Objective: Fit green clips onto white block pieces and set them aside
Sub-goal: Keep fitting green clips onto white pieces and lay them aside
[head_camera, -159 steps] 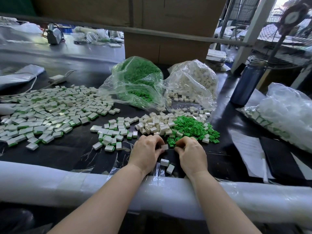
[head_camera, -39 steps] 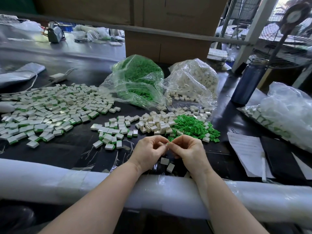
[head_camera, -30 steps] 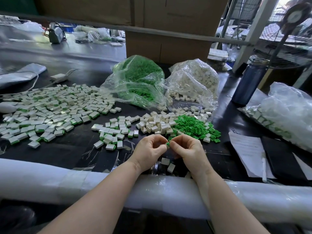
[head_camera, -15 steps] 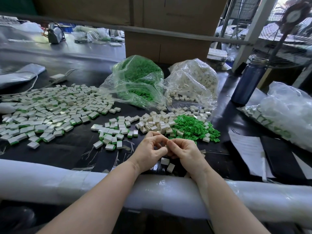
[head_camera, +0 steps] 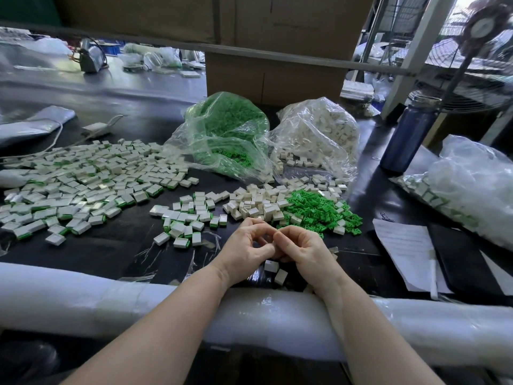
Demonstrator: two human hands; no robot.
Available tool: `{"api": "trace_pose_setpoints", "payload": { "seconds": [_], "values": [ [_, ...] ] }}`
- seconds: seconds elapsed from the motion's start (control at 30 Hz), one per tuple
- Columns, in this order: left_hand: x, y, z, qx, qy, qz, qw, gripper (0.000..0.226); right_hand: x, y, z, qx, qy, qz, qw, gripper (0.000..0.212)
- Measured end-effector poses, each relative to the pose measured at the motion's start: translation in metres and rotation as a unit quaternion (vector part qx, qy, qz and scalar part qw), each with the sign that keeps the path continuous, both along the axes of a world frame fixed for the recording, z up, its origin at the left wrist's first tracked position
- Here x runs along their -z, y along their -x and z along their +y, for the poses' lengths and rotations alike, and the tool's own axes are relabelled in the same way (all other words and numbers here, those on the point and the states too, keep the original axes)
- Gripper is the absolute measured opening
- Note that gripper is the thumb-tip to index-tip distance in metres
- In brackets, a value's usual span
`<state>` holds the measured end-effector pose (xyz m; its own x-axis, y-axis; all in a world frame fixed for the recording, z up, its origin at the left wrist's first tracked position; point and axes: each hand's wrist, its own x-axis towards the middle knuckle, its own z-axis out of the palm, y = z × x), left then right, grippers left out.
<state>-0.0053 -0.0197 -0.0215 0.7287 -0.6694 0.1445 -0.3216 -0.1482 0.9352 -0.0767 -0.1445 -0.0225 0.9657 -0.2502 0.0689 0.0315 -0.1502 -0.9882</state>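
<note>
Nothing readable here. The paper sheet (head_camera: 402,251) at the table's right edge carries faint printed lines, far too blurred to make out, and no label shows on the blue bottle (head_camera: 408,137).

Both bare forearms reach in from the near edge of the table and lie across the padded roll along that edge, converging toward the middle. The left hand (head_camera: 244,247) and the right hand (head_camera: 301,250) meet just past the roll, fingertips touching — fingers of both curled inward, thumbs pressed toward the forefingers in a pinch. What sits between the fingertips is hidden by the fingers themselves — knuckles face up, wrists slightly bent.
</note>
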Motion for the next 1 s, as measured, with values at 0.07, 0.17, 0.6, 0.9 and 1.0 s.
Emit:
{"api": "trace_pose_setpoints", "payload": {
  "seconds": [0.07,0.17,0.6,0.9,1.0],
  "values": [
    [0.0004,-0.0004,-0.0004,-0.001,-0.001,-0.002,1.0,0.024,-0.0001,0.0005,0.0005,-0.002,-0.009,-0.002,1.0,0.013],
    [0.0014,-0.0008,-0.0009,-0.003,-0.004,-0.005,1.0,0.025,-0.0002,0.0009,0.0003,-0.002,-0.015,0.0,1.0,0.012],
    [0.0032,0.0015,-0.0036,0.027,-0.038,-0.043,0.998,0.027,0.0003,0.0007,-0.0011,0.011,-0.022,-0.014,1.0,0.02],
    [0.0025,0.0022,-0.0032,0.034,-0.054,-0.047,0.997,0.024,0.0007,0.0,-0.0016,0.018,-0.016,-0.016,1.0,0.019],
    [0.0026,0.0021,-0.0034,0.03,-0.055,-0.048,0.997,0.025,0.001,0.0,-0.0021,0.016,-0.021,-0.015,1.0,0.019]
  ]
}}
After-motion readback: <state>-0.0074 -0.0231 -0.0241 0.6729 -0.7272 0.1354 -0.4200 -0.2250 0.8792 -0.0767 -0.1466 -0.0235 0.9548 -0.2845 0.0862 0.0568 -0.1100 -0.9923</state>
